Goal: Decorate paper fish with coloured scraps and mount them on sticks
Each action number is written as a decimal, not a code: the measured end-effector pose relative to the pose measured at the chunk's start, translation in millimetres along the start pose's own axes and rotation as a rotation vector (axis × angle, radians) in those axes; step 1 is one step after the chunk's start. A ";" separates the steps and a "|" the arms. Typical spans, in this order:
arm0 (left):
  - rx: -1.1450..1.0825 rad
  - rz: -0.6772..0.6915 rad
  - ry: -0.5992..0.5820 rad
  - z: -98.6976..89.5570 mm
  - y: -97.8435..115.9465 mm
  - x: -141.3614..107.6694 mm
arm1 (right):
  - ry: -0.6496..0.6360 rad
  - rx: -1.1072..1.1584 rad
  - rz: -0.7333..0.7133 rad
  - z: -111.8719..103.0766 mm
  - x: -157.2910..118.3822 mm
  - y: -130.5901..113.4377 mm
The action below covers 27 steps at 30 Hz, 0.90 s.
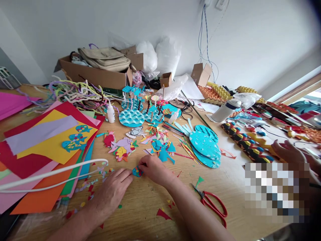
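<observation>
Head view: right hand [155,169] pinches rounded blue paper fish [136,172]; left hand [115,184]: grip unclear.

Daylight from the window [312,94] at right pales the tabletop [237,192], while pixelation blots the lower right.

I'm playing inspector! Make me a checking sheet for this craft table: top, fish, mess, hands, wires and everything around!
Surface: wooden table, littered with paper bits.
Job's things: small blue paper fish with coloured patches; three similar fish on yellow paper.
Clutter: red scrap; red-handled scissors lying beyond the right forearm.
Hands: left hand at the small fish's left edge; right hand touching its right side, exact grip hidden.
Cables: blue cables hanging down the wall.
Surroundings: bag on a cardboard box; another person's hand at right.
</observation>
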State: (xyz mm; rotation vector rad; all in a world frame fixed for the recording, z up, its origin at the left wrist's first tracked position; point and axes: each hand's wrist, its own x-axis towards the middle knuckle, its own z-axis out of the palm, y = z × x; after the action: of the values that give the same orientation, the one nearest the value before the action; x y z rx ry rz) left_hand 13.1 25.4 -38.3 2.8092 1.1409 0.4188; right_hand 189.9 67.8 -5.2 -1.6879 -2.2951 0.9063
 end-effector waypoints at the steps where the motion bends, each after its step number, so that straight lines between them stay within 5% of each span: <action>1: 0.000 -0.003 -0.002 -0.2 0.0 0.1 | -0.004 0.001 0.007 -1.0 0.5 -0.7; 27: 0.018 0.006 0.043 -1.6 0.5 -0.9 | 0.036 -0.152 0.105 -3.4 -1.2 -10.4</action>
State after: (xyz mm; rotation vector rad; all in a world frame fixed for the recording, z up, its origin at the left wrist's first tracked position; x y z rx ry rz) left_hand 12.4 24.4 -36.8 2.8330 1.1494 0.4738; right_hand 183.4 66.1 3.5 -1.8853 -2.3232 0.7293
